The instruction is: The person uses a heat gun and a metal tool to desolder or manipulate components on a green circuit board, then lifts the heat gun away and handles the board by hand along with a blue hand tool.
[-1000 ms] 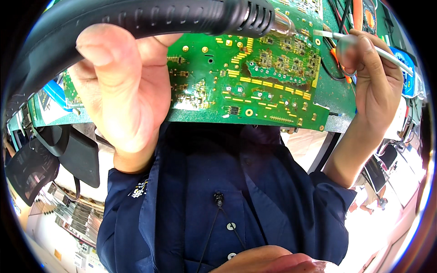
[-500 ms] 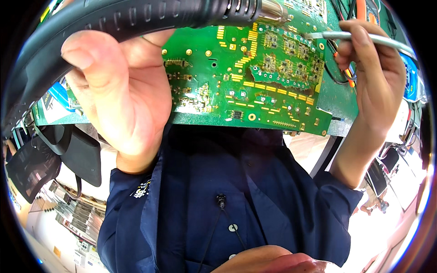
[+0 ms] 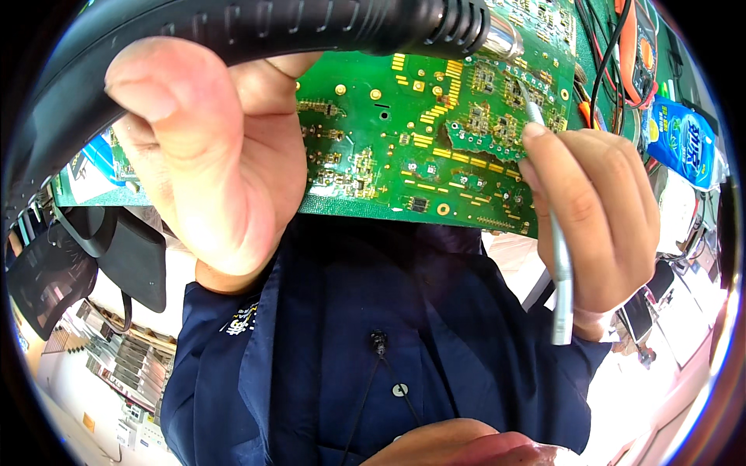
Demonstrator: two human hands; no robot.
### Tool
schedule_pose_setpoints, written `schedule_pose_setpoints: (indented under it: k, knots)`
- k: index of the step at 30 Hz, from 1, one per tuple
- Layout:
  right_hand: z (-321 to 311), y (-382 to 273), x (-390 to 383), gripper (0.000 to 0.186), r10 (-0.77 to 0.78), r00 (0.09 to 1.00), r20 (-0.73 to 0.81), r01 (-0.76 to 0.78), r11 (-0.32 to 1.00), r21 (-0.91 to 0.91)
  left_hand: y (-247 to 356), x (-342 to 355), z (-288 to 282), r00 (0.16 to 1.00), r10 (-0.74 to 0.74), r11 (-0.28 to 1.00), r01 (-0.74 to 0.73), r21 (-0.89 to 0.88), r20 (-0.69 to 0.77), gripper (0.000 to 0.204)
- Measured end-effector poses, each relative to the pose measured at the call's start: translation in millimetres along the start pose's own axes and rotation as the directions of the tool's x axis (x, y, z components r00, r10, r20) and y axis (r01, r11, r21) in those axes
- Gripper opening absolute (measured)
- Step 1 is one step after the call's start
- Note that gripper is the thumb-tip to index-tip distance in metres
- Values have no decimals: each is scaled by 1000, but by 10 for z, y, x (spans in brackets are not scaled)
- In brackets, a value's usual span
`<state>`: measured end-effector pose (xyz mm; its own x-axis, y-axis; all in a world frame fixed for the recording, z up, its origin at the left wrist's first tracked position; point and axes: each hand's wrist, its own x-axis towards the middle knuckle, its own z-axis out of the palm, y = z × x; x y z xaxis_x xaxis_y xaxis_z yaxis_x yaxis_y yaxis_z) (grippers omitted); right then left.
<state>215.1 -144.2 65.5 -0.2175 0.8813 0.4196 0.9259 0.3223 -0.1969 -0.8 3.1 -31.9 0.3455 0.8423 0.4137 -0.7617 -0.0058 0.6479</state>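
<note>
My left hand [image 3: 210,171] is curled around the black ribbed handle [image 3: 334,27] of a hot-air tool. Its metal nozzle [image 3: 503,39] hangs over the upper right part of a large green circuit board [image 3: 365,132]. Under the nozzle lies a jagged-edged, brown-stained section [image 3: 486,136] with small chips and a row of pads. My right hand [image 3: 590,210] grips a slim silver tool [image 3: 561,295] with fingers bent round it, its fine tip angled up onto that stained section. The board rests on a green mat [image 3: 334,206], partly hidden behind my hands.
At the right are an orange multimeter [image 3: 641,58], black and red leads [image 3: 602,70] and a blue packet [image 3: 680,144]. A blue object [image 3: 105,159] lies behind my left hand. A black mesh chair [image 3: 50,279] stands below the bench at left.
My right hand has moved down and leftward, turning the tool from nearly level to steep with its tip on the stained section. The nozzle has shifted slightly rightward; my left hand still holds it.
</note>
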Motion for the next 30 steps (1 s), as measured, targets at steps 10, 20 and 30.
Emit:
schedule_pose_setpoints:
  k: [10,20,30]
  knots:
    - [9,-73,-12,38,-11,997,71,16,997,-77,-4,-41,31,999,-4,1000,5,12,-38,42]
    - [82,-106,-43,43,-55,993,102,73,980,-184,-26,-57,13,999,-9,1000,9,2,-46,44]
    - [53,-181,-93,44,40,996,80,-19,970,-244,-50,-42,55,1000,-5,999,6,32,-25,46]
